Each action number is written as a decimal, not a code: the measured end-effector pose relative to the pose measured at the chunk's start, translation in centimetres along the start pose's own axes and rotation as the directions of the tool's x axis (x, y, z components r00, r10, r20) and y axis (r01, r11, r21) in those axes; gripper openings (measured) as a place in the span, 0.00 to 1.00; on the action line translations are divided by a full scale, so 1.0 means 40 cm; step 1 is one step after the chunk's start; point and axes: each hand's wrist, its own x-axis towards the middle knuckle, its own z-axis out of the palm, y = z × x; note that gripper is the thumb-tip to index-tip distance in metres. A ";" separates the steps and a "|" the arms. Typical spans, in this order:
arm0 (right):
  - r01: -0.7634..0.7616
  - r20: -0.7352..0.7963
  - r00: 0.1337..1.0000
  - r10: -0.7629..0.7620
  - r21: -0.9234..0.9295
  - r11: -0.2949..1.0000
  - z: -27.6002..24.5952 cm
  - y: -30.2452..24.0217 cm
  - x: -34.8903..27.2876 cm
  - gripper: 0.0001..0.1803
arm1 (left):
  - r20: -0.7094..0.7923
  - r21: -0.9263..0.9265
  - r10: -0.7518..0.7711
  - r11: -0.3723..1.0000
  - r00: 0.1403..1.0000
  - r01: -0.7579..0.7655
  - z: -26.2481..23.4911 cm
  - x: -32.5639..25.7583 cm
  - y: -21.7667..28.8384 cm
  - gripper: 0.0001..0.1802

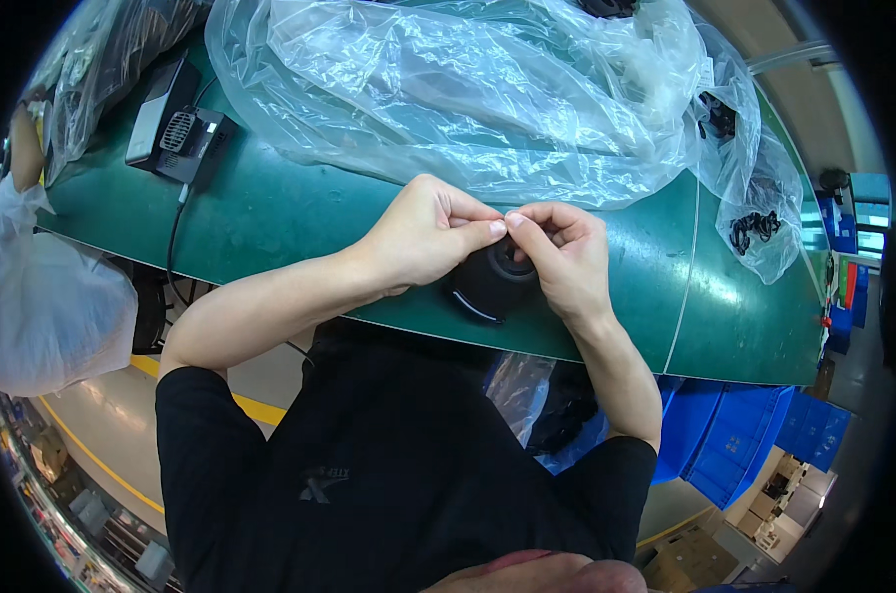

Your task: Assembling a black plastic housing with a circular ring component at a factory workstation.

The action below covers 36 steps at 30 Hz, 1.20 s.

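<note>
My left hand (423, 235) and my right hand (569, 255) meet over the near edge of the green table (299, 208). Thumb and forefinger are pinched together on each, and the fingertips of the two hands touch or nearly touch. Whatever is between them is too small to make out. Right below the fingers sits a black, rounded device (489, 287) with a pale curved line along its near side. My hands partly cover its top.
Large clear plastic bags (448, 89) cover the table's far side. At left stands a black and grey vented device (193, 138) with a cable. A small clear bag with black coiled cables (754, 229) lies right. Blue bins (729, 435) and a white bag (57, 316) flank the table.
</note>
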 end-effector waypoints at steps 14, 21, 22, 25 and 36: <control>-0.084 0.055 0.996 0.075 0.191 0.978 -0.025 -0.006 -0.001 0.08 | 0.079 -0.001 -0.022 1.000 0.997 0.022 -0.005 -0.001 -0.008 0.14; -0.101 0.108 0.990 0.087 0.130 0.986 -0.031 -0.007 -0.001 0.09 | 0.060 0.104 0.034 0.994 0.998 -0.040 -0.009 0.000 -0.011 0.13; -0.065 0.091 0.994 0.058 0.078 0.995 -0.029 -0.009 -0.005 0.09 | 0.062 0.104 0.037 0.994 0.997 -0.043 -0.008 -0.004 -0.007 0.13; -0.026 0.062 0.998 0.025 0.011 1.000 -0.022 -0.006 -0.002 0.09 | 0.065 0.120 -0.020 0.993 0.998 0.012 -0.012 0.002 -0.001 0.12; 0.486 0.034 0.813 -0.581 -0.589 0.646 -0.039 -0.039 -0.013 0.29 | -0.007 -0.156 -0.064 0.986 0.998 0.062 -0.014 0.018 -0.017 0.17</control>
